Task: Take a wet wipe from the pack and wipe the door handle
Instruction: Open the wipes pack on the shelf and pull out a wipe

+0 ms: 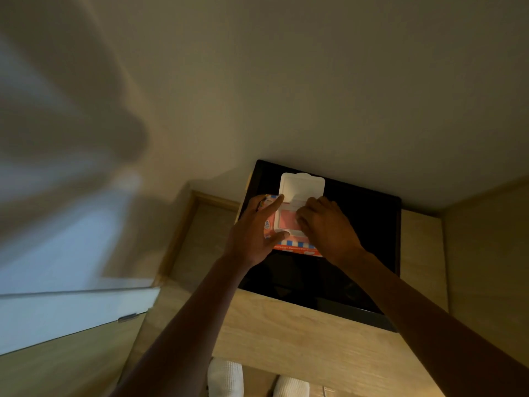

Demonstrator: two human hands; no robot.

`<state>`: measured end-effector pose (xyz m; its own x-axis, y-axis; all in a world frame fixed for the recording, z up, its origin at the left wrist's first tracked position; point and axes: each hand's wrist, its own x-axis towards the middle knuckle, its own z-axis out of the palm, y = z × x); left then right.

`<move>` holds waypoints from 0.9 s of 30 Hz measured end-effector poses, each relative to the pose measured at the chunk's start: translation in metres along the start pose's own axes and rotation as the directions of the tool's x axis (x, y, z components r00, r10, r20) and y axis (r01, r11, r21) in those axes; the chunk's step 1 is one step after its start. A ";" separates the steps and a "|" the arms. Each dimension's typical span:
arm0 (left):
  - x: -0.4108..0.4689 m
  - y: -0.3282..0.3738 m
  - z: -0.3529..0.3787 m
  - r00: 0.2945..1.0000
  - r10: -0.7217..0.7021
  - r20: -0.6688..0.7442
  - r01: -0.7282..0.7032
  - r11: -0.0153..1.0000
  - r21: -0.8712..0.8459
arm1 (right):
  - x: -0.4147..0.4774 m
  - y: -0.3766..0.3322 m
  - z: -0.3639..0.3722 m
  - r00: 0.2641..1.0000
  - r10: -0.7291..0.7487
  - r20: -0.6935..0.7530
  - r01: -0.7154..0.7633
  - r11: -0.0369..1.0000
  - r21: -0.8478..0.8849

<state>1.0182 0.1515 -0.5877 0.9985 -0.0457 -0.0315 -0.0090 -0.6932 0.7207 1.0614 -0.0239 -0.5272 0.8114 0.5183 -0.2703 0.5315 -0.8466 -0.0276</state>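
A pink wet-wipe pack (286, 222) lies on a black glossy top (366, 224) of a wooden cabinet. Its white plastic lid (302, 186) is flipped up and open toward the wall. My left hand (254, 233) holds the pack's left side, index finger along the lid hinge and thumb on the front rim. My right hand (326, 224) rests fingertips at the pack's opening; whether it pinches a wipe is hidden. A blurred door (65, 196) stands at the left, with a small metal fitting (127, 318) on its edge. No door handle can be made out.
The wooden cabinet (286, 333) stands against a plain wall, in a corner with a wooden panel (486, 253) on the right. Two white slippers (226, 378) show at the bottom. A wooden door frame (177, 239) runs between door and cabinet.
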 end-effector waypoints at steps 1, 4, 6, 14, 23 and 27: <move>0.000 0.000 0.000 1.000 0.005 0.002 -0.005 1.000 0.000 | -0.002 0.000 0.000 1.000 -0.006 0.003 0.006 1.000 0.003; 0.000 -0.001 0.001 1.000 0.006 0.010 -0.006 1.000 -0.001 | -0.007 0.001 -0.003 1.000 0.005 -0.007 -0.005 0.999 0.044; 0.000 -0.002 0.000 1.000 -0.002 0.011 0.002 1.000 -0.004 | -0.006 -0.001 -0.003 1.000 0.011 -0.006 -0.011 0.998 0.060; -0.003 -0.002 0.002 1.000 0.030 -0.008 -0.030 0.999 -0.044 | 0.007 -0.002 -0.004 0.999 -0.026 0.039 0.024 0.999 0.044; -0.004 0.003 0.000 1.000 0.018 -0.004 -0.018 0.999 -0.036 | 0.002 0.001 -0.003 0.998 -0.035 0.050 0.036 0.999 -0.001; -0.004 0.007 0.000 1.000 -0.005 -0.009 0.004 1.000 -0.031 | -0.002 0.000 -0.003 1.000 0.006 -0.020 -0.004 0.996 0.089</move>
<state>1.0142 0.1466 -0.5824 0.9990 -0.0358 -0.0285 -0.0029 -0.6706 0.7418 1.0608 -0.0245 -0.5237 0.8194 0.5154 -0.2509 0.5042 -0.8563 -0.1123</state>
